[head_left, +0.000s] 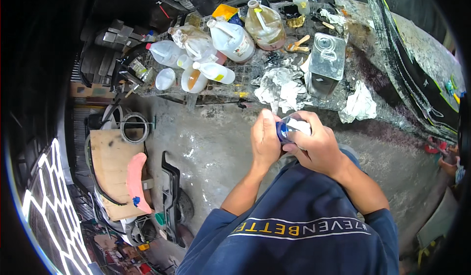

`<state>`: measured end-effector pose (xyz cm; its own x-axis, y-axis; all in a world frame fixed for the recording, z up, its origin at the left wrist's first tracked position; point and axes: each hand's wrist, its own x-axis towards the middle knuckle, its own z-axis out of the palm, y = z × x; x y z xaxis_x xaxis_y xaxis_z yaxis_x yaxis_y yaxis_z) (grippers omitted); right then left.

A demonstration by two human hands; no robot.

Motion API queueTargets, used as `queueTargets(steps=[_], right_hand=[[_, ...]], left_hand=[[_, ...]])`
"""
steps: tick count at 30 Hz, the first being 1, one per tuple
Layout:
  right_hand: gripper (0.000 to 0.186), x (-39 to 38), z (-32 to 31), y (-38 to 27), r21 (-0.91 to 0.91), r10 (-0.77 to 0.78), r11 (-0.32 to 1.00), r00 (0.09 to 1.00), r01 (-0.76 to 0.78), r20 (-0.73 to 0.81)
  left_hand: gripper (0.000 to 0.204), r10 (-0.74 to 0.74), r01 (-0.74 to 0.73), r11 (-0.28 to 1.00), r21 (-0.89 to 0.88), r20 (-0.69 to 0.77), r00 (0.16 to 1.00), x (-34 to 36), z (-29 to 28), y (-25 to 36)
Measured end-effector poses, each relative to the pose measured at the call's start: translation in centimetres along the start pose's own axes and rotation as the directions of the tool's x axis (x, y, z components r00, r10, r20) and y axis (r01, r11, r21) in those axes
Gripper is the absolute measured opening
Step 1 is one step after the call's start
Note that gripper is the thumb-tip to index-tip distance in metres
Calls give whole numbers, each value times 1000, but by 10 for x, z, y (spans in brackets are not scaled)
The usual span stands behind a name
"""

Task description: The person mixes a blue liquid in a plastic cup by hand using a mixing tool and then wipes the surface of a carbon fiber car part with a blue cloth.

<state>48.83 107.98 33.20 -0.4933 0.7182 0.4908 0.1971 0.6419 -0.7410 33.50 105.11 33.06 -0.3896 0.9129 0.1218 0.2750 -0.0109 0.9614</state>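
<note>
Container (290,127): white stuff showing, clasped between left hand (266,137) and right hand (319,143).
Tub (196,87): amber contents.
Tin (327,62): closed, contents hidden.

Yellow and white lettering (300,227), upside down, runs across the wearer's navy shirt (314,194).

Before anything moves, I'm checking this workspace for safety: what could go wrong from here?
The clear and blue rounded object, held between left hand and right hand, might slip and drop onto the grey floor. The silver rectangular metal can stands near the cluttered bench's front edge; a bump might tip it.
</note>
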Motion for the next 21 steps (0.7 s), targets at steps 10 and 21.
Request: queueTargets(steps=[10,21], right_hand=[[26,-7,24,2,452,423,790,902,-414,87],[48,90,-34,107,-529,505,745,862,-408,46]], left_hand=[[35,120,-88,981,176,-179,976,-6,4,-30],[36,-891,661,347,-665,-13,454,-144,-151,-259]])
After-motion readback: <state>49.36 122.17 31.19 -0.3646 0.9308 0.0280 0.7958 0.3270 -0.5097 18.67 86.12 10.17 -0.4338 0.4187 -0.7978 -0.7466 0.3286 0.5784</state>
